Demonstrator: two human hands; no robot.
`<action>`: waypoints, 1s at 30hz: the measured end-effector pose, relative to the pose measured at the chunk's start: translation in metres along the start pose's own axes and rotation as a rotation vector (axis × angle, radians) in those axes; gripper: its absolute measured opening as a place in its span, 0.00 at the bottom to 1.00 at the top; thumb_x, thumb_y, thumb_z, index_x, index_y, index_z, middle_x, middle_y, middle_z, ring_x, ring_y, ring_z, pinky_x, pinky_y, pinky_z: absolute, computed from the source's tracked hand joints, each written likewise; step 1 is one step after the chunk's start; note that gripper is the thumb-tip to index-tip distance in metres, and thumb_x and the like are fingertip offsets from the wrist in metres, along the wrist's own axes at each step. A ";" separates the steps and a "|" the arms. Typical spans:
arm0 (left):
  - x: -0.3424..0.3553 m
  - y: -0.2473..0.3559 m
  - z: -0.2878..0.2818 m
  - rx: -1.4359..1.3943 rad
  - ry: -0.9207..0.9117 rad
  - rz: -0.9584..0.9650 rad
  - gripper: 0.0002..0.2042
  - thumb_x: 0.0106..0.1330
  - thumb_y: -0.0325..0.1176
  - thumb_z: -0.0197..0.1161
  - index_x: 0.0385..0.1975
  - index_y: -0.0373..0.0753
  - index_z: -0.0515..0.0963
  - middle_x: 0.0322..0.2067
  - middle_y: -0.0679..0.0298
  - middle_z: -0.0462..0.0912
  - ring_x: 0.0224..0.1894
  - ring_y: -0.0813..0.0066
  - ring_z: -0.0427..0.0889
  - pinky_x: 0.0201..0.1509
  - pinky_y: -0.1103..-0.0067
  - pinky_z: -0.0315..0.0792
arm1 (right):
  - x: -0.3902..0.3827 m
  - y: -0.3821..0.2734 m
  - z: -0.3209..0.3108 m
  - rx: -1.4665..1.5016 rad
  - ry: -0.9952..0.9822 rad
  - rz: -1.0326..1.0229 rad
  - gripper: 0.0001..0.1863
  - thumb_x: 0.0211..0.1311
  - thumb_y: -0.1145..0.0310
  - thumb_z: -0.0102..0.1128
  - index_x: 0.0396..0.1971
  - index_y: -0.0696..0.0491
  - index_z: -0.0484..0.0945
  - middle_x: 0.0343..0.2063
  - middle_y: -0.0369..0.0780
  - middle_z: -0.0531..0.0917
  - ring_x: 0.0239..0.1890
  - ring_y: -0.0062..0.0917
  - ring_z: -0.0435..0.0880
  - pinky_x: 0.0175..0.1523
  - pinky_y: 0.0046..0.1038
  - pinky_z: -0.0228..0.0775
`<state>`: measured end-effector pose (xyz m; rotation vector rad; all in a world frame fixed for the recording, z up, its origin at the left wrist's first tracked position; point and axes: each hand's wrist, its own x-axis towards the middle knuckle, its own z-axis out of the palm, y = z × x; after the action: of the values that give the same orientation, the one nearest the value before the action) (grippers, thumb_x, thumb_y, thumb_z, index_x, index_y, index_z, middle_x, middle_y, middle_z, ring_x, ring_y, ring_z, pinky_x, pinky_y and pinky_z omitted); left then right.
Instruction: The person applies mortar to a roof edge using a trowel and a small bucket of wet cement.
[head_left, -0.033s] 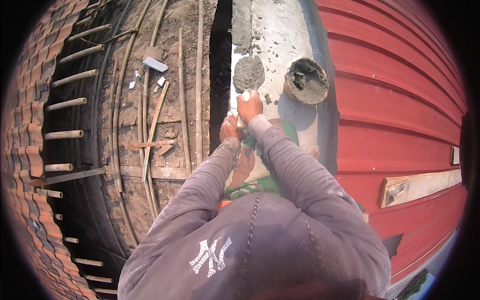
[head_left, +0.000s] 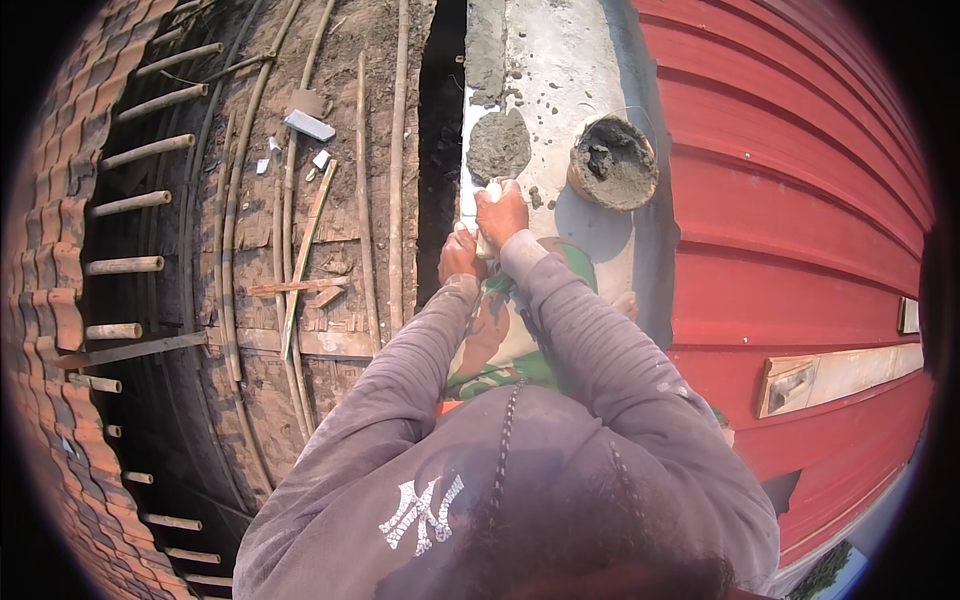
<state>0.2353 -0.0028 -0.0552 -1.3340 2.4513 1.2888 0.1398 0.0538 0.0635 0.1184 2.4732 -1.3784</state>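
My right hand is closed at the near end of a patch of wet grey mortar. My left hand is closed just below and to the left, by the wall's dark gap. Between the two hands shows a bit of a pale, block-like piece, mostly hidden by my fingers; both hands grip it. White shows at the fingertips of both hands. The mortar lies on the white edge of the wall top. A round bucket of grey mortar stands to the right of my hands.
A dark gap runs along the wall's left side. Beyond it are bamboo poles, white block scraps and clay roof tiles. Red metal roofing slopes on the right, bearing a wooden plank.
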 end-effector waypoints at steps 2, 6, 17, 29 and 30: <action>-0.013 0.023 -0.005 0.080 -0.018 -0.075 0.30 0.80 0.57 0.40 0.52 0.40 0.84 0.50 0.45 0.87 0.53 0.41 0.86 0.58 0.54 0.78 | 0.016 0.025 -0.004 0.027 -0.022 -0.007 0.24 0.67 0.64 0.66 0.55 0.64 0.73 0.42 0.54 0.85 0.38 0.40 0.87 0.38 0.39 0.80; -0.020 0.031 -0.012 0.057 0.040 -0.078 0.29 0.80 0.55 0.41 0.51 0.37 0.83 0.50 0.46 0.87 0.54 0.42 0.85 0.58 0.55 0.78 | 0.025 0.019 -0.017 0.079 -0.137 0.017 0.26 0.65 0.61 0.65 0.56 0.64 0.74 0.45 0.58 0.85 0.47 0.49 0.86 0.52 0.42 0.78; -0.024 0.041 -0.020 0.037 0.022 -0.071 0.29 0.82 0.53 0.39 0.52 0.35 0.83 0.51 0.44 0.86 0.56 0.42 0.84 0.61 0.56 0.76 | 0.091 -0.003 -0.127 -0.115 -0.382 -0.115 0.20 0.71 0.60 0.58 0.50 0.62 0.79 0.35 0.49 0.85 0.36 0.31 0.88 0.41 0.35 0.81; -0.029 0.043 -0.024 0.040 0.025 -0.058 0.31 0.83 0.54 0.35 0.55 0.36 0.81 0.54 0.45 0.85 0.58 0.41 0.82 0.62 0.55 0.75 | 0.113 -0.008 -0.176 -0.964 -0.542 -0.474 0.33 0.74 0.39 0.55 0.60 0.53 0.82 0.51 0.53 0.87 0.58 0.49 0.85 0.63 0.45 0.75; -0.028 0.041 -0.024 0.042 0.028 -0.060 0.31 0.83 0.54 0.35 0.54 0.36 0.82 0.54 0.45 0.85 0.57 0.41 0.82 0.62 0.54 0.75 | 0.120 -0.022 -0.170 -0.998 -0.544 -0.464 0.33 0.74 0.39 0.54 0.60 0.52 0.82 0.52 0.53 0.87 0.58 0.49 0.85 0.63 0.45 0.75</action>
<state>0.2308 0.0104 -0.0019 -1.4133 2.4216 1.2065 -0.0172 0.1765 0.1285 -0.9443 2.4370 -0.0900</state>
